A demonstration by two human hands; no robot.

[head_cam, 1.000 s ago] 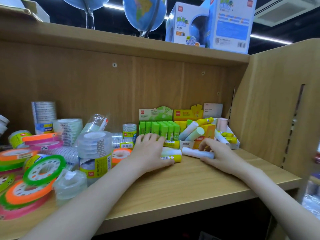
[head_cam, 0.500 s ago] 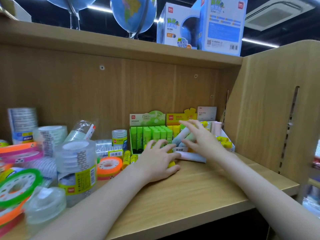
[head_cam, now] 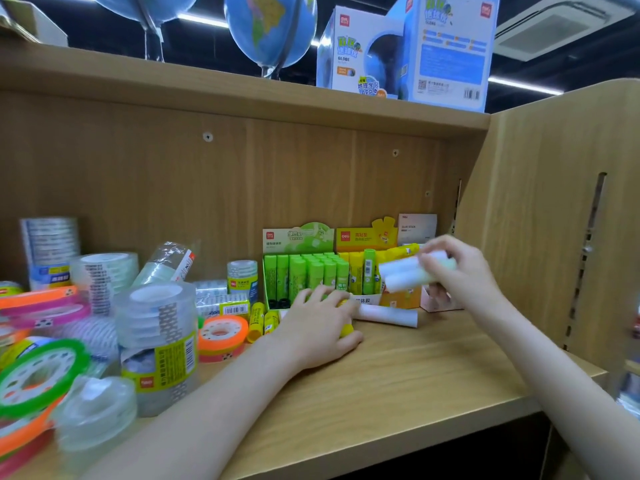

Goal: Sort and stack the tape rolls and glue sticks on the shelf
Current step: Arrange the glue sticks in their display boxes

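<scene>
Our right hand grips two white glue sticks above the yellow box by the shelf's right wall. Our left hand closes over a yellow stick mid-shelf; tape rolls crowd the left end.

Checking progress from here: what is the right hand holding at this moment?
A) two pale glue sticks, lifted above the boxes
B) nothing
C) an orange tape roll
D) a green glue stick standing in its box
A: the right hand grips two pale glue sticks in the air above the yellow display box.
</scene>
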